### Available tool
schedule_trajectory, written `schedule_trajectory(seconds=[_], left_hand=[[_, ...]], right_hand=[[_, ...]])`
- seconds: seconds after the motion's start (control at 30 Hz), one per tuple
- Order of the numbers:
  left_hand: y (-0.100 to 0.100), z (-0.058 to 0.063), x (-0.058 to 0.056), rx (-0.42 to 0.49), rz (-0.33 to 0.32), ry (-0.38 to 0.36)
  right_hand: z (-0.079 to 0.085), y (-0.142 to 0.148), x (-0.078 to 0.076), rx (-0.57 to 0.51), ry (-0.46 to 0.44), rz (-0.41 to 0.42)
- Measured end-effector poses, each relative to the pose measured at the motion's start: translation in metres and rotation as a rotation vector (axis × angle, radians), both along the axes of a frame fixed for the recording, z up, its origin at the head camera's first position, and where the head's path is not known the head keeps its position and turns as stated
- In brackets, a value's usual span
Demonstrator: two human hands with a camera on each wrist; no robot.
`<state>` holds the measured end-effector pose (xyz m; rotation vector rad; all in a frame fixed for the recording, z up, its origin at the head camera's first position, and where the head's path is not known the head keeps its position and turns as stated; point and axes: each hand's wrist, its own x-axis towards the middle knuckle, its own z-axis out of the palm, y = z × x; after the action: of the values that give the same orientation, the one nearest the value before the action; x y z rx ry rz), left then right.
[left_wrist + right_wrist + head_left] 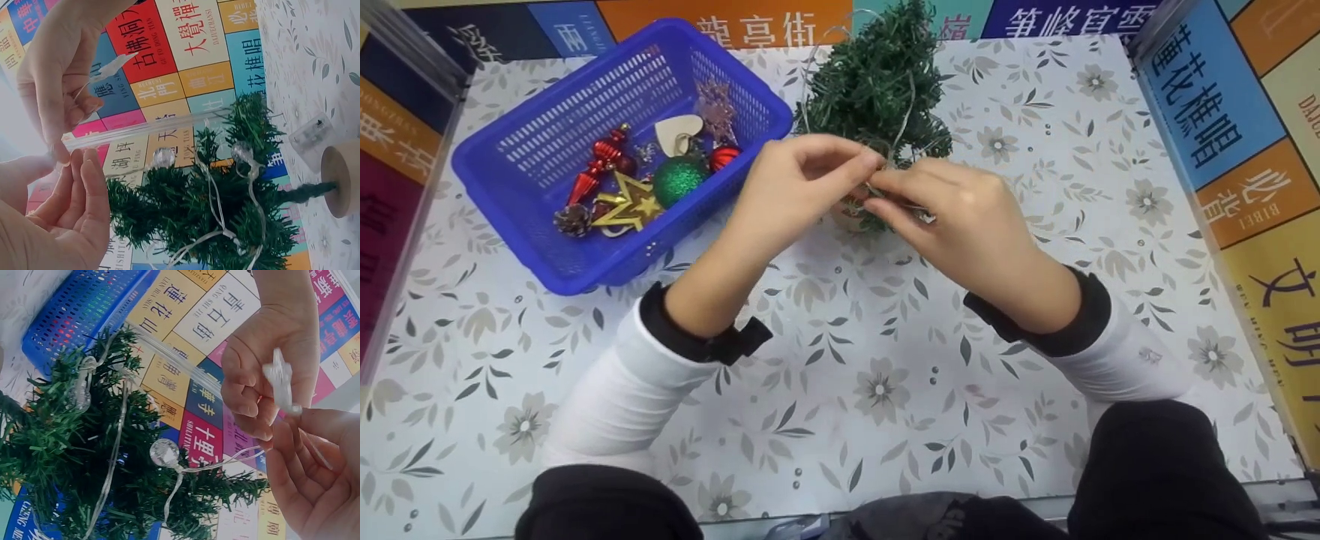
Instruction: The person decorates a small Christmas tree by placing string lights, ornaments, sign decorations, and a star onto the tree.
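Note:
A small green artificial Christmas tree stands before me, a string of lights with clear wire looped over its branches. Close to the treetop, my left hand and right hand meet at their fingertips. Both pinch the thin wire between thumb and fingers. A clear star-shaped light sticks out by the right fingertips in the right wrist view. Faceted round bulbs hang among the branches. The fingers partly hide the pinched wire.
Left of the tree, a blue plastic basket holds ornaments: a green glitter ball, a gold star, a wooden heart and a pinecone. A clear box lies near the round wooden base. Printed panels border the flowered tabletop.

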<state>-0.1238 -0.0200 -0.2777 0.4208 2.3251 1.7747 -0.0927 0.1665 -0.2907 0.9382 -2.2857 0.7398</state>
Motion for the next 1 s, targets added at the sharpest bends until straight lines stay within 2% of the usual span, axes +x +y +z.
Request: schedule_trajectory(seconds=[0.07,0.2,0.27,0.37,0.47,0.63,0.73,0.8,0.87,1.0], left_hand=[[-0.004,0.002,-0.002,-0.032,-0.007,0.003],[-0.013,0.009,-0.007,-0.15,-0.028,0.066],[-0.018,0.013,-0.011,-0.257,-0.026,0.136],[-0.023,0.02,-0.018,-0.465,-0.007,0.26],[-0.026,0.025,-0.024,-0.637,0.01,0.37],[-0.028,0.028,-0.031,-0.768,0.024,0.532],[-0.028,0.029,-0.033,-0.798,0.056,0.577],[-0.027,0.028,-0.035,-0.778,0.079,0.6],[-0.027,0.026,-0.037,-0.721,0.104,0.624],[-0.027,0.022,-0.04,-0.601,0.139,0.732]], right_hand=[[0.001,0.001,-0.002,0.006,-0.028,0.012],[0.005,0.007,-0.006,-0.026,-0.065,0.024],[0.009,0.012,-0.009,-0.062,-0.062,0.02],[0.016,0.018,-0.016,-0.099,-0.037,0.007],[0.025,0.023,-0.028,-0.085,0.004,-0.015],[0.039,0.028,-0.054,0.011,0.041,-0.044],[0.046,0.028,-0.068,0.06,0.004,-0.075],[0.05,0.027,-0.076,0.097,-0.04,-0.09],[0.053,0.025,-0.083,0.113,-0.111,-0.11],[0.059,0.02,-0.097,0.168,-0.255,-0.131]])
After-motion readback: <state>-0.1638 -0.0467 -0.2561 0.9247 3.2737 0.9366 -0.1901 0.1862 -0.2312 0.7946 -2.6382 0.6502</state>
